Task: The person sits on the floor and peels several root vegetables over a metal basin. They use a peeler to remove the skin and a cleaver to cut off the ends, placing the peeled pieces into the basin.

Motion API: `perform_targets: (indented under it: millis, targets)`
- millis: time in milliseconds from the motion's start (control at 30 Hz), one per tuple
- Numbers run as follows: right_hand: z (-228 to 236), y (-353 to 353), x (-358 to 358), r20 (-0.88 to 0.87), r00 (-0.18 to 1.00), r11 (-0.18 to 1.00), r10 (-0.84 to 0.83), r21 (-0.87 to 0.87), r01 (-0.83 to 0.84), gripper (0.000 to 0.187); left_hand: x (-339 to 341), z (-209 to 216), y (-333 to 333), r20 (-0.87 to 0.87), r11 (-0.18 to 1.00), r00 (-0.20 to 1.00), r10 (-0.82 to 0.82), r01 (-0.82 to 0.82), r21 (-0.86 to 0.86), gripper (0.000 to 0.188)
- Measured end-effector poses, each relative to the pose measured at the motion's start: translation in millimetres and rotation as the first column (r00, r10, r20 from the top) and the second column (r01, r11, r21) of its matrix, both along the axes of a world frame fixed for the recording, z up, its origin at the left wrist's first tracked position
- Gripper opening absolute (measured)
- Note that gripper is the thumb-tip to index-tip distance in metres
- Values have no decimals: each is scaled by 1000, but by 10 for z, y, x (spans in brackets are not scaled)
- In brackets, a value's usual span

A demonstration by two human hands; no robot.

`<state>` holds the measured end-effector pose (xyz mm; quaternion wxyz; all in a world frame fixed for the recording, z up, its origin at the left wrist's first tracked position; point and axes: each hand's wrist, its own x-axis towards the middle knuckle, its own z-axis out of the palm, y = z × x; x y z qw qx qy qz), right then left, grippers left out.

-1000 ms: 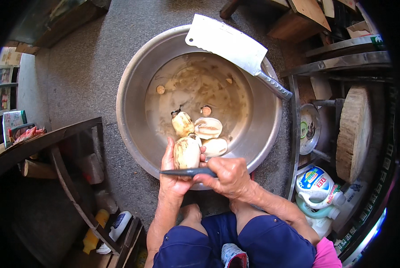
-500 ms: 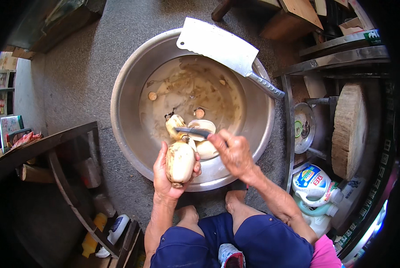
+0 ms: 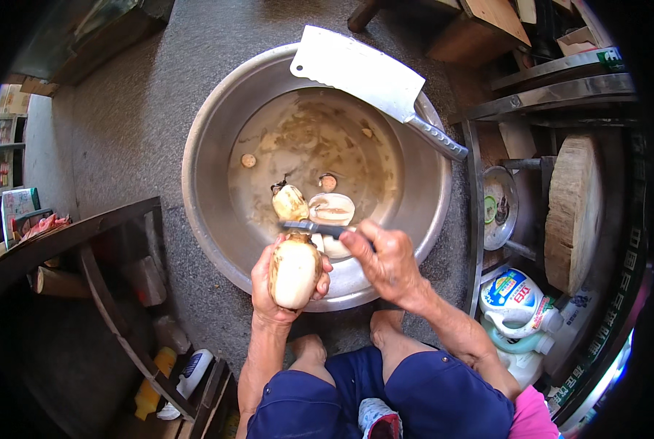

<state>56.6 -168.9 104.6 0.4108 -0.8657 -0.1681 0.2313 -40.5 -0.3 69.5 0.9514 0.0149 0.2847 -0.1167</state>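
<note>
My left hand [image 3: 271, 287] is closed round a thick pale lotus root [image 3: 295, 274], held upright over the near rim of a large metal basin [image 3: 213, 219]. Brown skin marks its top end. In my right hand [image 3: 389, 267] is a peeler [image 3: 308, 227] with a dark handle, its head at the top end of the root. Just beyond, a smaller lotus root piece [image 3: 290, 203] with a dark tip and a cut piece [image 3: 332, 209] showing its pale face lie in the basin. Another pale piece is partly hidden behind the peeler and my right hand.
A cleaver [image 3: 360, 72] rests across the basin's far right rim. Murky water in the basin holds small round slices [image 3: 248, 160] and scraps. Right of it, a metal-framed rack holds a wooden chopping block [image 3: 572, 216], a metal plate [image 3: 498, 234] and detergent bottles [image 3: 513, 296]. Wooden shelving [image 3: 107, 300] stands left.
My left hand has turned the lotus root, so a cleaner, paler side faces up. The peeler has come slightly down and left to the root's top end.
</note>
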Motion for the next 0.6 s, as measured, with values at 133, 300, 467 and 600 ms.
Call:
perform_targets:
  millis: [133,300,467,600]
  targets:
    - [163,78,-219,99,986,982,137,121,-148,43,-11,37,-36,-155,992,981,119,-111,61,54]
    - [-16,102,-55,205,974,982,101,-179,-65,44,-92,-76,-30,-89,957,994,65,-37,288,46]
    - [109,0,5,-8,999,999,31,34,-31,46,-73,-81,0,27,970,999,-41,33,243,46]
    - [100,51,-258,59,984,965,166,198,-174,40,-31,-35,-16,46,992,996,79,-83,94,49]
